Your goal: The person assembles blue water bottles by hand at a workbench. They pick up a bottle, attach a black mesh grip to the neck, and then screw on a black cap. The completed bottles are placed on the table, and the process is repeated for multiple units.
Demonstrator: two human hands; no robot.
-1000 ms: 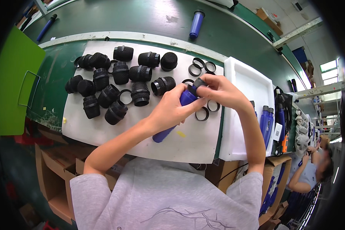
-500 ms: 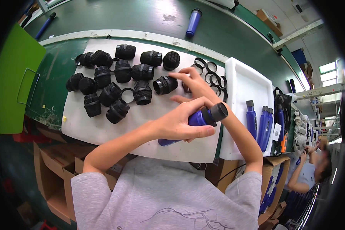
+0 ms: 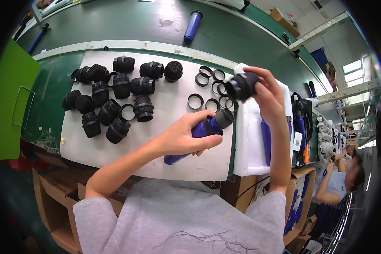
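Green workbench fills the upper field, 9 to 2 o'clock. On it a white foam mat sits at centre; a white tray butts against the mat's 3 o'clock edge.

Cluster of black mesh caps lies on the mat at 10 o'clock, some upright, some on their sides, most touching one another. Loose black rings lie at 12 to 1 o'clock of the mat, just beside the tray edge. One blue tube lies alone on the bench at 12 o'clock, well apart from the mat.

Left hand: fingers wrapped around a blue handle body, held tilted over the mat near centre, its dark collar end pointing to 1 o'clock, its blue tail to 7 o'clock.

Right hand: raised over the tray's upper corner, thumb and fingertips pinching one black mesh cap, held clear of the handle's collar, not touching it.

More blue handle bodies lie in the tray, partly hidden by the right forearm.

Another person sits at 4 o'clock, far edge.
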